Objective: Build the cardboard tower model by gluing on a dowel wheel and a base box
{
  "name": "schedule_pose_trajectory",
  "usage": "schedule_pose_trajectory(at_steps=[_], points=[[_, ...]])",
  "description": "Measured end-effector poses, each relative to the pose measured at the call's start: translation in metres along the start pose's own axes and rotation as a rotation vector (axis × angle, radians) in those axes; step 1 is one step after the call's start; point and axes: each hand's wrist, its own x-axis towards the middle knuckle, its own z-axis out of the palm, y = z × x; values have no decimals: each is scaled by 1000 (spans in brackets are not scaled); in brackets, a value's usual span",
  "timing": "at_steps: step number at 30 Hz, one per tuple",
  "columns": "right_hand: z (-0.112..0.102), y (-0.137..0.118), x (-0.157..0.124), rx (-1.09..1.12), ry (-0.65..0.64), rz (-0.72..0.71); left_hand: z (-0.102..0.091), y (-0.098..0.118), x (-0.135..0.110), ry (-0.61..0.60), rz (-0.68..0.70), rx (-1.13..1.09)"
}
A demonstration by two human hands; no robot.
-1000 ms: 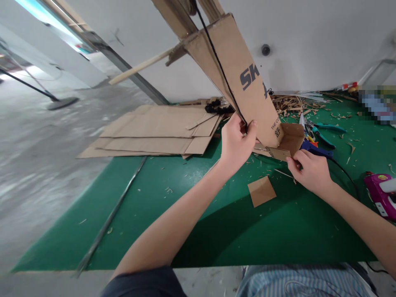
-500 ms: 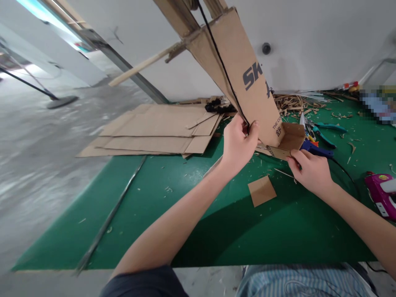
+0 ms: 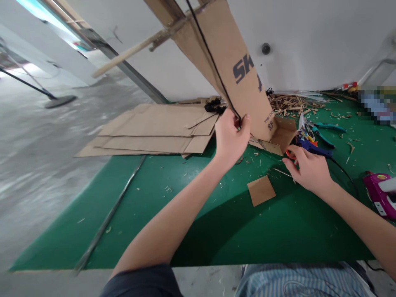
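Observation:
My left hand [image 3: 231, 140] is closed, pinching the lower end of a black cord [image 3: 206, 47]. The cord runs up along a tall cardboard structure [image 3: 238, 49] with dark printing, which leans to the left. At its foot are folded cardboard flaps [image 3: 284, 134] that form a small open box shape. To the right of the flaps, my right hand [image 3: 309, 168] has thumb and forefinger apart and seems to hold nothing. Just behind its fingertips shows a red-orange curved piece [image 3: 290, 154], partly hidden. A small cardboard square [image 3: 261, 190] lies flat in front of the hands.
Flat cardboard sheets [image 3: 148, 123] are stacked on the green table [image 3: 201, 231], left of the structure. Cardboard scraps [image 3: 291, 105] lie against the wall. Teal-handled pliers [image 3: 323, 136], a blue tool [image 3: 312, 148] with a black cable, and a magenta device [image 3: 382, 192] are at the right.
The cardboard structure has moved left and slightly up, my left hand going with it on the cord. My right hand has let go of the cardboard flap, its fingers now spread apart.

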Motion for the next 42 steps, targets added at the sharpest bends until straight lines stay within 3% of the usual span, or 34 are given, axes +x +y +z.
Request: schedule_pose_trajectory(at_steps=[4,8,12,16,20,25,32,37,42], points=[[-13,14,4,-217,-78,12,-12,-16,18,23,-123,-20],[-25,29,5,-408,-279,151,-10,-35,24,0,-88,45],[-32,37,5,-428,-465,262,-4,-46,21,-78,-20,106],[-35,42,8,-373,-582,249,0,-45,19,-123,-16,79],[-39,51,8,-373,-497,201,7,-41,18,-135,-64,20],[-46,70,6,-441,-304,319,13,-43,27,-182,-95,-49],[-40,84,-3,-369,-386,493,12,-48,52,-308,-150,-66],[-36,79,-2,-298,-367,495,-2,-55,55,-371,-178,-3],[-31,78,0,-294,-315,468,-24,-58,41,-245,-163,48]])
